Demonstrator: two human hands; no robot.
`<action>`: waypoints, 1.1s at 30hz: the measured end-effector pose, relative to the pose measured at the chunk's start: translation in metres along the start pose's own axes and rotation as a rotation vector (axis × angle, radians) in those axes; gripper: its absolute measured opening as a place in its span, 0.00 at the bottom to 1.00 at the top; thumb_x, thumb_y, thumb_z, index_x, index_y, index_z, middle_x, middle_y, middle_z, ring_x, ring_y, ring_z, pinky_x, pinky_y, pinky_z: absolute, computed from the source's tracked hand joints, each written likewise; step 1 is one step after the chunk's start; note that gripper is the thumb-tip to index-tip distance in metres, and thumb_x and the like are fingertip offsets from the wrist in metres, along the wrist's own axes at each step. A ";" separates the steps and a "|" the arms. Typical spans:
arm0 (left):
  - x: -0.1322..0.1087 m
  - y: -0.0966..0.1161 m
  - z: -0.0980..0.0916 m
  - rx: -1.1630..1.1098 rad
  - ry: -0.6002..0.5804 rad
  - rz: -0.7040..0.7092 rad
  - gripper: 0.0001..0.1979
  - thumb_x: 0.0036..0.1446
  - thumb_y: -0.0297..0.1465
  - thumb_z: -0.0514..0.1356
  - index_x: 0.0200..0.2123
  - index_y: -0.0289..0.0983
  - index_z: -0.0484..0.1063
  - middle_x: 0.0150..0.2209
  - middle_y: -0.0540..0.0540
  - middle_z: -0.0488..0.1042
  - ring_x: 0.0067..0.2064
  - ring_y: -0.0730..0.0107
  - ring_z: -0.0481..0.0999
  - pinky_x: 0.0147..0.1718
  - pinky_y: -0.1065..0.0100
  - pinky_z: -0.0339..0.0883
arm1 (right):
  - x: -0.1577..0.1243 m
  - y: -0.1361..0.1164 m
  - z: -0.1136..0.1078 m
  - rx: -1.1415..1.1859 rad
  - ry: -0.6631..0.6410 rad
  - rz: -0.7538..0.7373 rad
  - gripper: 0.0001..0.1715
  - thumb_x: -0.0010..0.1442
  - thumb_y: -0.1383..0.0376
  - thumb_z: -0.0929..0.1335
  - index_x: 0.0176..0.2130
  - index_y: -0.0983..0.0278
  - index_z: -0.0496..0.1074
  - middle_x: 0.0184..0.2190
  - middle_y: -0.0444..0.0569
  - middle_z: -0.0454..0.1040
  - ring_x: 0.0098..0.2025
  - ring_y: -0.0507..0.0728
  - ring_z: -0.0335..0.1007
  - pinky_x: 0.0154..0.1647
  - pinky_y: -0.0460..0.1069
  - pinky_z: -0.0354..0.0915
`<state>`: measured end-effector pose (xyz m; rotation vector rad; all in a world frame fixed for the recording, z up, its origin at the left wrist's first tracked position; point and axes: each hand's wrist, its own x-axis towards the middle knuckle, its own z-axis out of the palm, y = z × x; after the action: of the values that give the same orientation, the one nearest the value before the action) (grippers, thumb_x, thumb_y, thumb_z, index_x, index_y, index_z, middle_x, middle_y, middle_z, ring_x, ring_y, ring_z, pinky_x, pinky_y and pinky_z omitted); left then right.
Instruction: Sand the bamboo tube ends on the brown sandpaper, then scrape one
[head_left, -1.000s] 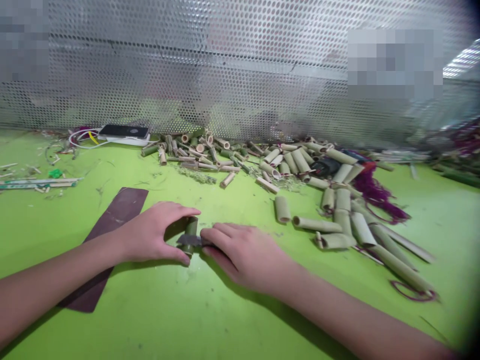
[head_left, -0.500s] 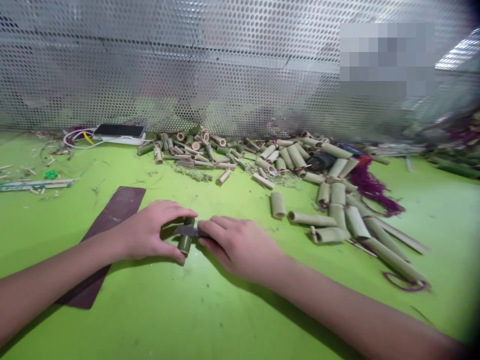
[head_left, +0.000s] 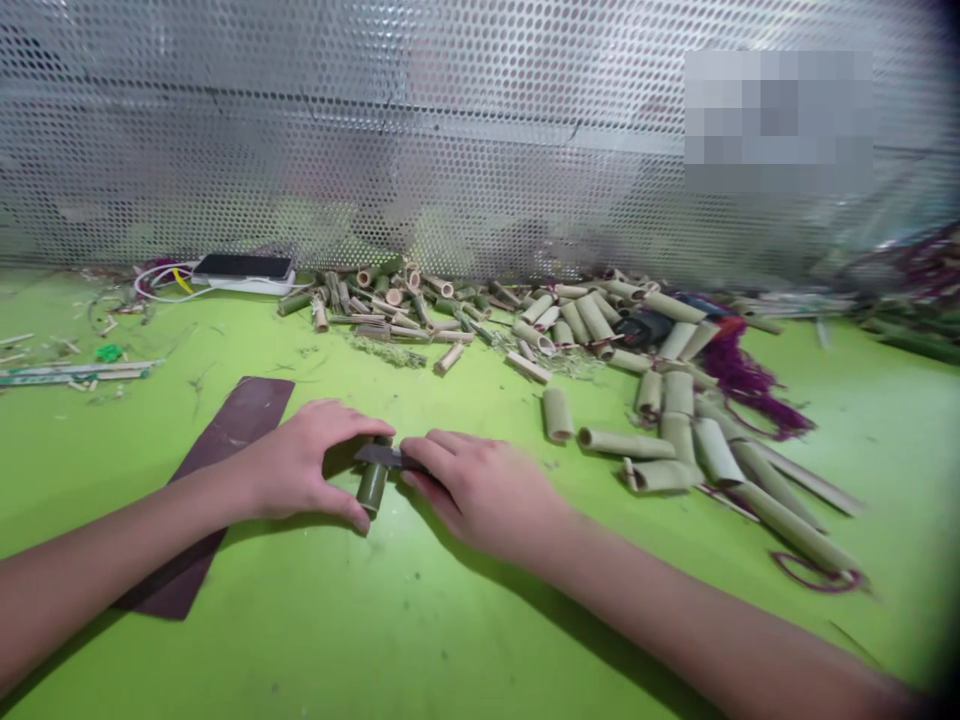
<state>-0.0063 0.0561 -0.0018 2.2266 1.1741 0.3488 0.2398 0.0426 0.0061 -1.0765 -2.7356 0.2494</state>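
Bamboo tube (head_left: pixel 372 487), short and cylindrical with a smooth, dark-green skin, is tilting up from the green-painted desk (head_left: pixel 480 630) between the two hands. I am seeing my left hand (head_left: pixel 300 465) curving narrowly around it from the left side, the fingers arching over the top and the thumb reaching low. My right hand (head_left: pixel 480 495) is closing on a flat, dark knife blade (head_left: pixel 386 456), which is lying across the tube's upper end; the fingers hide whatever handle it may have.

Under my left forearm, a long, dark-brown strip (head_left: pixel 240 420) with a matte, abrasive-looking surface is lying on the desk. Farther ahead, cut bamboo tubes (head_left: pixel 600 340) are spreading in a loose heap, most of them pale straw-green and hollow-ended, with fine shavings scattered around them. Tangled purple fibres (head_left: pixel 739 375) are trailing through the right of the heap. A flat black-and-white device (head_left: pixel 244 267) with a looped white cable (head_left: pixel 161 282) is sitting near the back, and a silver perforated metal sheet (head_left: pixel 450 150) with rows of round holes is rising behind everything.
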 end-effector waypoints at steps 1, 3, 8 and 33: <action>0.000 0.000 0.000 -0.003 0.000 0.000 0.43 0.42 0.58 0.70 0.60 0.48 0.68 0.52 0.44 0.74 0.55 0.46 0.71 0.52 0.46 0.67 | 0.000 0.000 0.000 0.001 0.001 0.009 0.11 0.71 0.64 0.62 0.45 0.64 0.72 0.33 0.48 0.76 0.29 0.53 0.71 0.27 0.47 0.62; 0.000 -0.001 0.001 -0.010 0.004 0.006 0.44 0.42 0.58 0.70 0.61 0.49 0.68 0.55 0.43 0.73 0.58 0.45 0.69 0.55 0.45 0.65 | 0.000 0.001 0.000 0.018 -0.015 -0.022 0.11 0.71 0.64 0.63 0.45 0.64 0.73 0.33 0.48 0.77 0.29 0.53 0.71 0.27 0.47 0.63; 0.003 -0.001 0.001 -0.001 0.006 0.045 0.45 0.42 0.58 0.70 0.61 0.46 0.68 0.57 0.42 0.73 0.60 0.44 0.67 0.60 0.41 0.59 | 0.001 0.003 -0.001 0.010 -0.018 0.003 0.11 0.70 0.64 0.63 0.45 0.64 0.73 0.33 0.47 0.77 0.29 0.53 0.72 0.27 0.48 0.65; 0.003 0.000 0.003 -0.042 0.007 0.117 0.39 0.48 0.49 0.71 0.61 0.44 0.67 0.60 0.42 0.72 0.63 0.47 0.66 0.66 0.40 0.44 | 0.000 0.002 0.001 -0.005 -0.034 -0.032 0.09 0.70 0.65 0.63 0.44 0.63 0.72 0.34 0.47 0.77 0.30 0.54 0.73 0.29 0.49 0.64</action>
<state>-0.0028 0.0568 -0.0045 2.2649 1.0328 0.4253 0.2408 0.0446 0.0047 -1.0376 -2.7823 0.2581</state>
